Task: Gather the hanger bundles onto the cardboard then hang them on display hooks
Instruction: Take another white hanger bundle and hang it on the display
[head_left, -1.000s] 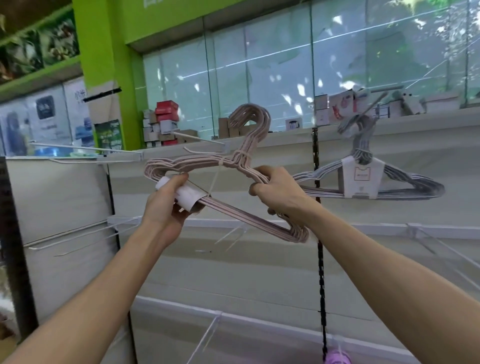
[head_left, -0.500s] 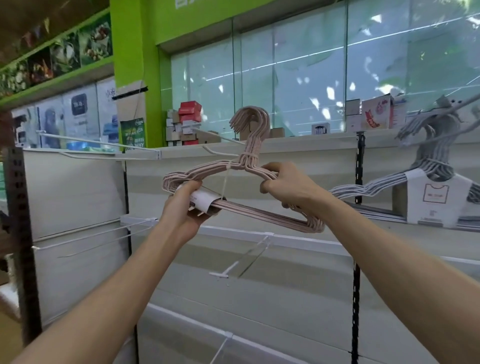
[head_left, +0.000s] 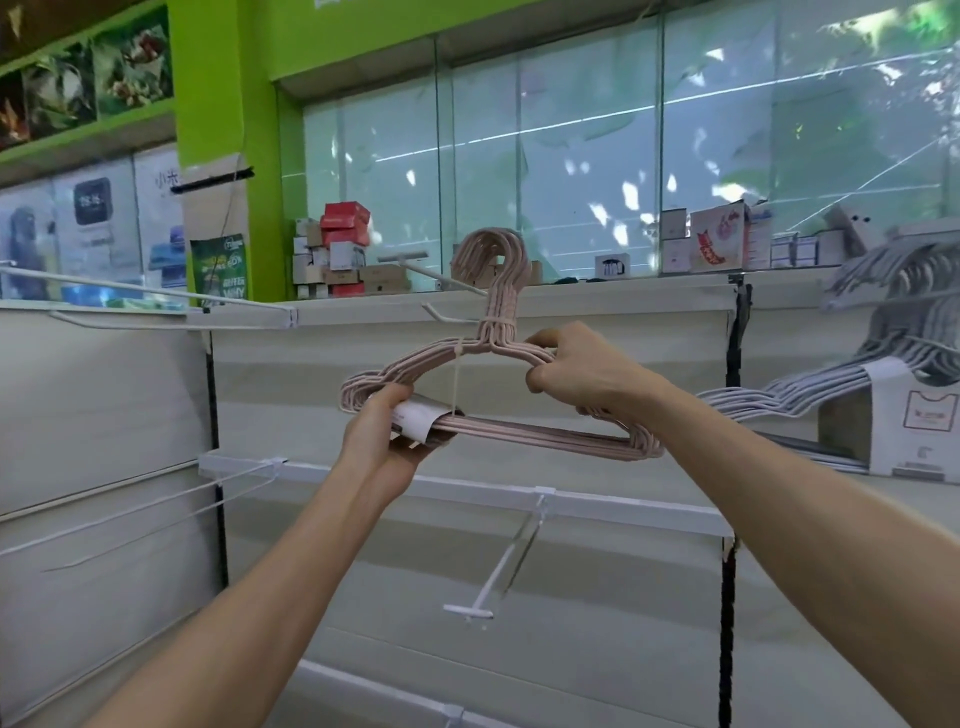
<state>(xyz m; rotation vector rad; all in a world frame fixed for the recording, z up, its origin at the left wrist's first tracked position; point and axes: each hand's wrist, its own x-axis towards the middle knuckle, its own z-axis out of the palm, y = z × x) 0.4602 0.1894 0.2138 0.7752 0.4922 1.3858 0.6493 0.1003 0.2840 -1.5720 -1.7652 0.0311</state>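
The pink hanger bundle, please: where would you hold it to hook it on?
Hold the pink hanger bundle by both shoulders, from beneath and behind, as the left hand and right hand do. That leaves its upright hooks free for the display hook.

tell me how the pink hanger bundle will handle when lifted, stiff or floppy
Probably stiff: the pink bundle keeps its shape held between the left hand and right hand. Likely stays together, since ties bind its neck. Probably light for its size, being thin wire.
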